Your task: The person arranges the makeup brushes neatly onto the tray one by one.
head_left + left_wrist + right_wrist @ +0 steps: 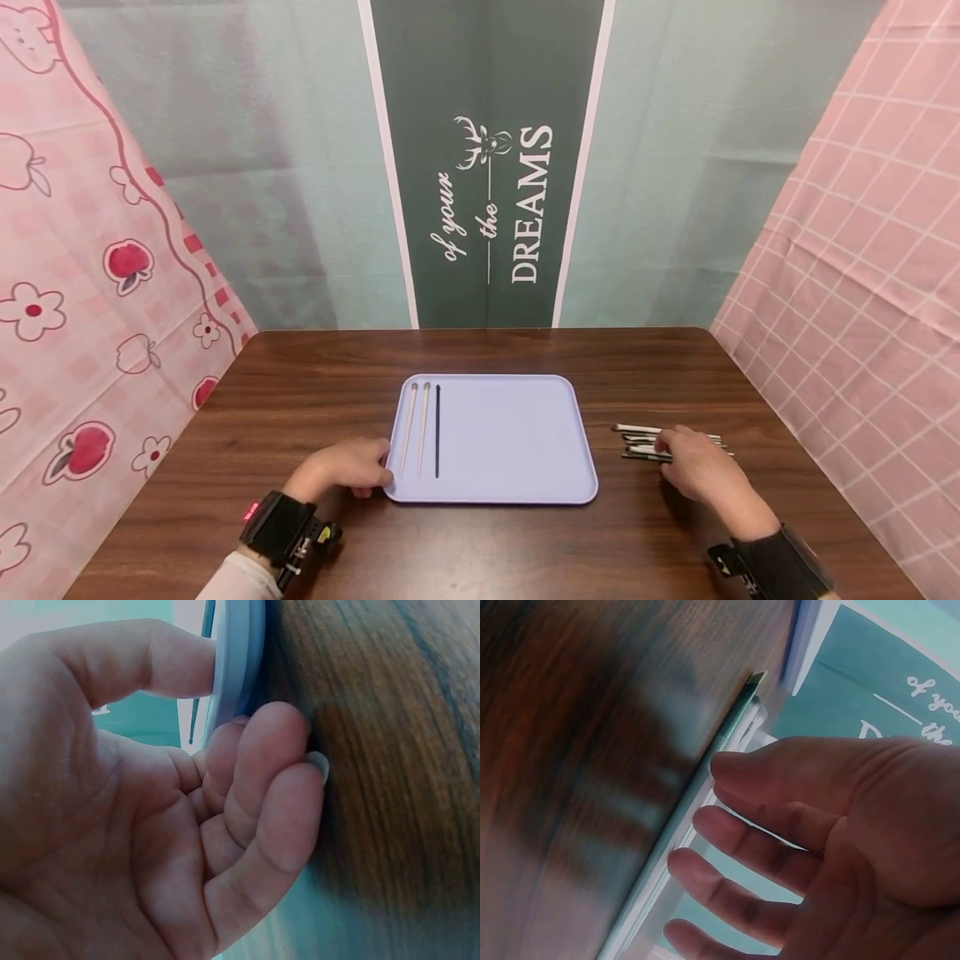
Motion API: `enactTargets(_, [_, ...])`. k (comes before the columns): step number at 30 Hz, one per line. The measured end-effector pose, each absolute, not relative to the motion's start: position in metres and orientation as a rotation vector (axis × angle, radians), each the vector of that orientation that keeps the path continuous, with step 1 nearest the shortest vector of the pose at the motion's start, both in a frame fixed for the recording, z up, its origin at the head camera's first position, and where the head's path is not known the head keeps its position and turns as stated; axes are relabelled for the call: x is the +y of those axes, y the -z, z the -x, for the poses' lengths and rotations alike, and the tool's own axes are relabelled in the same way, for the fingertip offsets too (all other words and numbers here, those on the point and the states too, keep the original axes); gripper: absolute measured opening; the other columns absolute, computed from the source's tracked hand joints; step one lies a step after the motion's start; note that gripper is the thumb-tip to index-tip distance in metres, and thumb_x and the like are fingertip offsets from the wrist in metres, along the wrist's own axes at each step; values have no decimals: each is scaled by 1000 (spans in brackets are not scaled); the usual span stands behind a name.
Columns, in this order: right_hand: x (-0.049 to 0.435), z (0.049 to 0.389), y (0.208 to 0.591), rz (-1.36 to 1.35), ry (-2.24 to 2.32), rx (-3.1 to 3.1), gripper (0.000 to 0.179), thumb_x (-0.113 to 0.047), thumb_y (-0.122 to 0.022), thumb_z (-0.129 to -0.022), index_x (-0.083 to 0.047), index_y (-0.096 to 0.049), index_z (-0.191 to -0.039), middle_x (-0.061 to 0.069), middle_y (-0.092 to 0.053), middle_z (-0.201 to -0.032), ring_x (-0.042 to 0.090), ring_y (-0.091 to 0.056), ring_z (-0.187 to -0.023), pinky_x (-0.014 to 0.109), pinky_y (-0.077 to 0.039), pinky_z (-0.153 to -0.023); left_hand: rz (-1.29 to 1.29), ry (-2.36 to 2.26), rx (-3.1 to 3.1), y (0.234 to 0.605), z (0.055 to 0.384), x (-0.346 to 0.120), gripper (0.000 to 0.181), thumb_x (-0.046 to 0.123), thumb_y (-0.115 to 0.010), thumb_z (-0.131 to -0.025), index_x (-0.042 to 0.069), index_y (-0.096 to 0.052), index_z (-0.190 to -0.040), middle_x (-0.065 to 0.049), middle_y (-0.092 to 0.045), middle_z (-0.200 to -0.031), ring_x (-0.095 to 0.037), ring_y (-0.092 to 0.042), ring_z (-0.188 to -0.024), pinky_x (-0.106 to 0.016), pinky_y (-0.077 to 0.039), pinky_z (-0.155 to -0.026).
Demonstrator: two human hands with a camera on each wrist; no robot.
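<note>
My left hand [351, 467] grips the left rim of a lavender tray [510, 442]. In the left wrist view its thumb lies over the tray edge [241, 660] and the other fingers curl below it. Two makeup brushes with pale handles [408, 429] and a slim black brush [438, 433] lie side by side at the tray's left. To the right of the tray, my right hand [701, 467] is over a small bunch of makeup brushes [636, 429] on the table. In the right wrist view its thumb and loosely bent fingers reach the brush handles [697, 784].
The brown wooden table [480, 550] carries the tray near its middle. A green curtain with white lettering [487, 208] hangs behind the far edge. Pink patterned cloths stand at the left [97, 333] and right [862, 250]. Each wrist wears a black camera strap.
</note>
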State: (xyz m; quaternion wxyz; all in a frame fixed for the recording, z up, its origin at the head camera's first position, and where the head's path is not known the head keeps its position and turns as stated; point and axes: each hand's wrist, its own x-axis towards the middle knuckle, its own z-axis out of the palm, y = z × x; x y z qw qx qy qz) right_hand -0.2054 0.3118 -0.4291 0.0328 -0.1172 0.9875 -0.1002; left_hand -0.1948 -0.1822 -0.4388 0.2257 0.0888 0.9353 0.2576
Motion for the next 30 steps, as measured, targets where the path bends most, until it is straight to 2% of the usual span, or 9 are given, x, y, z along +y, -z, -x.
enactTargets(10, [314, 206, 433, 354, 311, 3058, 17, -1, -71, -78, -4, -66, -94, 11, -62, -93, 36, -63, -88, 53, -52, -76, -252, -713, 2583, 437, 196, -181, 16, 11, -69, -80, 8, -53, -84, -6, -59, -69, -18, -60, -55, -32, -53, -52])
enactTargets(21, [315, 209, 438, 324, 342, 3073, 18, 5, -65, -73, -8, -61, -84, 5, -57, -83, 22, -56, -76, 43, -49, -67, -235, -719, 2575, 438, 195, -181, 16, 10, -69, -80, 8, -54, -83, -6, -59, -70, -18, -60, -55, -32, -53, -52])
enactTargets(30, [318, 214, 440, 277, 295, 3009, 16, 4, -60, -83, -11, -62, -84, 8, -63, -88, 24, -59, -80, 46, -51, -66, -242, -721, 2578, 439, 195, -181, 16, 11, -69, -80, 8, -53, -83, -6, -58, -69, -18, -60, -55, -31, -53, -52])
